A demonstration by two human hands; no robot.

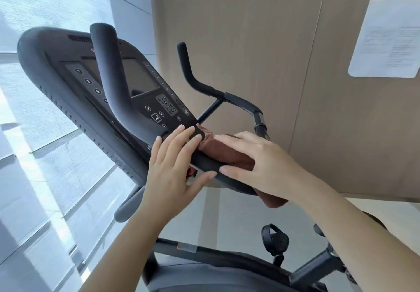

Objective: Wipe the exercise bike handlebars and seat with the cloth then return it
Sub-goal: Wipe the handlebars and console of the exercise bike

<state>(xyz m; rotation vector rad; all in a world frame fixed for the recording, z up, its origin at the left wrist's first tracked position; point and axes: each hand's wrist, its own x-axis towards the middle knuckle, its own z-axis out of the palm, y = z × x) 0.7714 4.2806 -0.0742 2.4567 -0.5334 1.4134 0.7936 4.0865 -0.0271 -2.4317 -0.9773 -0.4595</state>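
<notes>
Wall panel (pixel 250 30), beige, fills the upper right. Window blind (pixel 34 7), pale and sunlit, runs down the left side. Floor (pixel 238 214), grey, is seen beneath the machine. Exercise bike (pixel 227 255), dark frame, is viewed from above and behind its front end. Console (pixel 68 68), a black tilted slab with a dark screen, numbered buttons and a small keypad (pixel 167 105). Handlebars (pixel 113 82), black: one upswept horn crosses in front of the console, the other rises at the far side against the wall, and a padded cross section joins them just below the console's lower edge. Sheet of paper (pixel 386 39), white with printed text too small to read, is fixed to the wall at upper right. Right grip (pixel 256 162), fingers laid straight over the cloth and thumb spread onto the bar's near face, presses the cloth down. Left grip (pixel 175 164), fingers fanned and straight, has its fingertips at the console's lower edge by the cloth's end. Cloth (pixel 225 153), brown, is draped over the cross section of the handlebars, one end hanging below the right wrist. Pedal (pixel 275 239), black with a strap, sits low right.
</notes>
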